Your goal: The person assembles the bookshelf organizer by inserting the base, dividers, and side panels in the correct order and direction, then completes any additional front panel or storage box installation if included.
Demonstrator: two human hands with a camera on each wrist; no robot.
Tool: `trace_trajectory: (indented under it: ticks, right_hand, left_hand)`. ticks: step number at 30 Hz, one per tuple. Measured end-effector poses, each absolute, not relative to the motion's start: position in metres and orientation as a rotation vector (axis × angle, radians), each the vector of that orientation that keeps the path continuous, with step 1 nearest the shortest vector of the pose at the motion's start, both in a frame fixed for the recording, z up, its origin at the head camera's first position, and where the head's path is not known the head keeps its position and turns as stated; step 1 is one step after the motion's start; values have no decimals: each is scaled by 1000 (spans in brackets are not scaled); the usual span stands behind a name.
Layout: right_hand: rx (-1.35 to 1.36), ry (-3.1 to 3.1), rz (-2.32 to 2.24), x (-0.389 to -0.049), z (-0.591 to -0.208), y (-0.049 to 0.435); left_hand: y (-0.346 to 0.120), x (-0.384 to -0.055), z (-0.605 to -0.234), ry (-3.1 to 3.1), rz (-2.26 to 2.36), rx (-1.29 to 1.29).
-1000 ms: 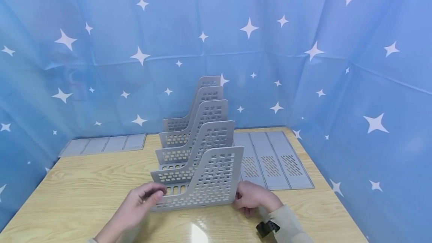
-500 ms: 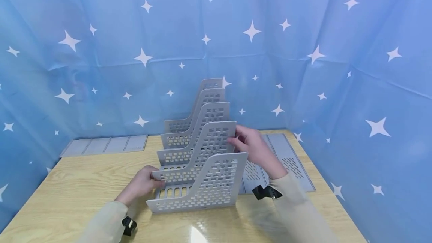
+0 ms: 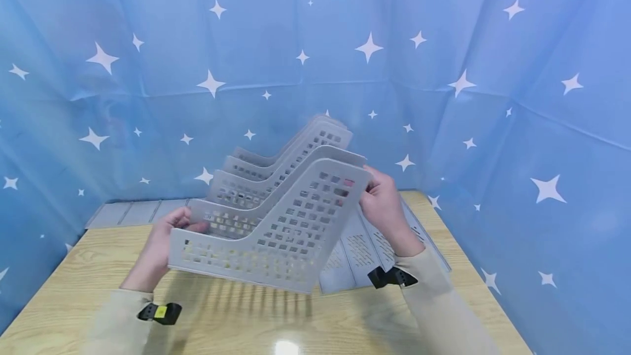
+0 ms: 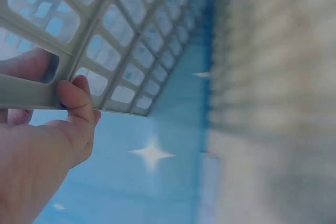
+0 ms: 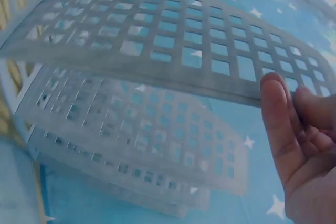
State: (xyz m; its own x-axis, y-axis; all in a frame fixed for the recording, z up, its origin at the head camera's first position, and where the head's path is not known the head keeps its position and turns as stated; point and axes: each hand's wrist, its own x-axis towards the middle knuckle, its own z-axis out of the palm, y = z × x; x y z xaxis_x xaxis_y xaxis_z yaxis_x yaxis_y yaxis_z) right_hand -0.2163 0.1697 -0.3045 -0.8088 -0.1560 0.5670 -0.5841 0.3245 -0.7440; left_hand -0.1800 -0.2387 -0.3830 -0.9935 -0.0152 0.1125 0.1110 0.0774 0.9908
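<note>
A grey perforated file rack (image 3: 296, 223), with several stepped upright dividers joined by a slotted base, hangs tilted above the wooden table, its shadow falling below. My left hand (image 3: 162, 242) grips its low end. In the left wrist view, the fingers of the left hand (image 4: 58, 135) curl round the edge of the slotted base (image 4: 118, 40). On the opposite side, my right hand (image 3: 386, 207) holds the tall upright edge of a divider. The right wrist view shows the right hand (image 5: 304, 145) pinching that divider (image 5: 173, 72) between fingers and thumb.
Flat grey ribbed panels (image 3: 130, 214) lie at the table's back left. More grey panels (image 3: 357, 251) with slanted slots lie flat at the right, partly behind the rack. A blue star-printed curtain (image 3: 473, 125) surrounds the wooden table (image 3: 236, 322) at the back and sides.
The rack has risen from the table and tilted, its dividers now leaning. My right hand has moved from the near bottom corner up to a divider's tall edge. My left hand has shifted left.
</note>
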Motion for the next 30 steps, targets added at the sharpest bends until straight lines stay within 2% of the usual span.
trace_trajectory:
  ticks: [7, 15, 20, 25, 30]
  right_hand:
    - [404, -2268, 1555, -199, -330, 192]
    - [500, -2165, 1927, -185, -376, 198]
    - [533, -2266, 2130, -190, -412, 204]
    - [526, -2651, 1347, -195, -443, 215]
    - [412, -2975, 698, -188, -454, 235]
  left_hand:
    - [-241, -166, -331, -2487, -1488, -289]
    - [-235, -150, -301, -2479, -1102, -384]
    - [-229, -144, -292, -2522, -890, -381]
    - [-222, -142, -289, -2620, -762, -315]
    - [-221, -141, -285, -2631, -617, -313]
